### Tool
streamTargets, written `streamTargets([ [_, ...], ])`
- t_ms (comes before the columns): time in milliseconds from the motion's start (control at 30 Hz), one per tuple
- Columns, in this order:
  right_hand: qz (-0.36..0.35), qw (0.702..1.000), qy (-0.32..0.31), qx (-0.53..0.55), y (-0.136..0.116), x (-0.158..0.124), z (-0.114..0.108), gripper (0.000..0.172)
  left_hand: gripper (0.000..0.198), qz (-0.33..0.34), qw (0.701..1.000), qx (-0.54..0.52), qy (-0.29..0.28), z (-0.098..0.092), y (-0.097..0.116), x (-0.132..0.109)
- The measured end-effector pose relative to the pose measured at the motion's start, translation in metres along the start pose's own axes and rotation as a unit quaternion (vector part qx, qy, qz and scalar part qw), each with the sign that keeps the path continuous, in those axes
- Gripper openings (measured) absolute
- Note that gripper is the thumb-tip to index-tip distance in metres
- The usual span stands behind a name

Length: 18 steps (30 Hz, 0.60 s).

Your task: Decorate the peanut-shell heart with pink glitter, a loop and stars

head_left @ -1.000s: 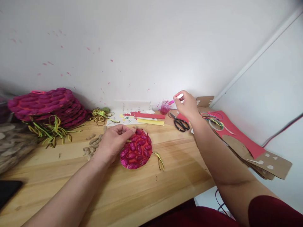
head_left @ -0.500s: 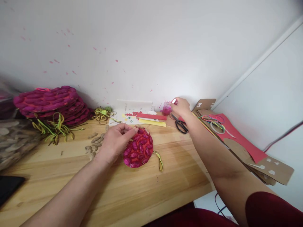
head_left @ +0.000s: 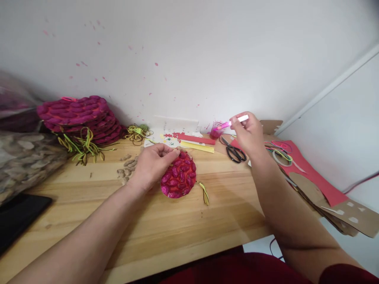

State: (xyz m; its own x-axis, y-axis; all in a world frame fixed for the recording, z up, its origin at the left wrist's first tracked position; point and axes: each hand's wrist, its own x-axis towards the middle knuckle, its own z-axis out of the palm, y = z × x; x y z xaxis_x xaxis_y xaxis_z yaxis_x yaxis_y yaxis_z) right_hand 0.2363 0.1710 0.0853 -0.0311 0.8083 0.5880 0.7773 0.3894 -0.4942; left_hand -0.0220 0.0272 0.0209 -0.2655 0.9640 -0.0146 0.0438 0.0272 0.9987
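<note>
Pinched by its upper left edge in my left hand is a round red disc covered with magenta-painted peanuts. A yellow-green string tassel trails from its right side onto the table. My right hand grips a white-handled paintbrush whose pink-stained end points down-left. That end is just above a small jar of magenta paint by the wall. Black-handled scissors lie below my right hand. Unpainted peanuts are scattered left of my left hand.
At the left stand a stack of magenta peanut-covered discs, a clear bag of peanuts and a dark flat object. Red paper strip and yellow strip lie by the wall. Cardboard and red sheet lie right.
My right hand has lifted the paintbrush up from the paint jar, so more of the brush shows. My left hand keeps its hold on the disc. The view has shifted slightly.
</note>
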Motion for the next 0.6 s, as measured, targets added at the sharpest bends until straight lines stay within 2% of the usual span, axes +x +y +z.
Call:
streamTargets([
  [67, -0.067, 0.983, -0.041, 0.165, -0.015, -0.026, -0.007, 0.014, 0.034, 0.003, 1.0, 0.014, 0.001, -0.001, 0.001, -0.001],
  [133, -0.117, 0.956, -0.101, 0.247, -0.031, -0.051, -0.011, 0.014, 0.034, -0.003, 1.0, 0.026, 0.003, -0.001, 0.003, -0.002],
  [200, -0.18, 0.942, -0.143, 0.243, -0.045, -0.072, -0.013, 0.009, 0.033, -0.008, 0.999, 0.036, 0.006, -0.001, 0.005, -0.004],
  [333, -0.303, 0.921, -0.142, 0.198, -0.059, -0.09, -0.013, 0.002, 0.031, -0.013, 0.999, 0.051, 0.005, -0.002, 0.007, -0.005],
  [600, -0.354, 0.907, -0.154, 0.168, -0.051, -0.094, -0.004, 0.008, 0.035, -0.007, 0.995, 0.096, -0.014, -0.005, 0.003, -0.002],
])
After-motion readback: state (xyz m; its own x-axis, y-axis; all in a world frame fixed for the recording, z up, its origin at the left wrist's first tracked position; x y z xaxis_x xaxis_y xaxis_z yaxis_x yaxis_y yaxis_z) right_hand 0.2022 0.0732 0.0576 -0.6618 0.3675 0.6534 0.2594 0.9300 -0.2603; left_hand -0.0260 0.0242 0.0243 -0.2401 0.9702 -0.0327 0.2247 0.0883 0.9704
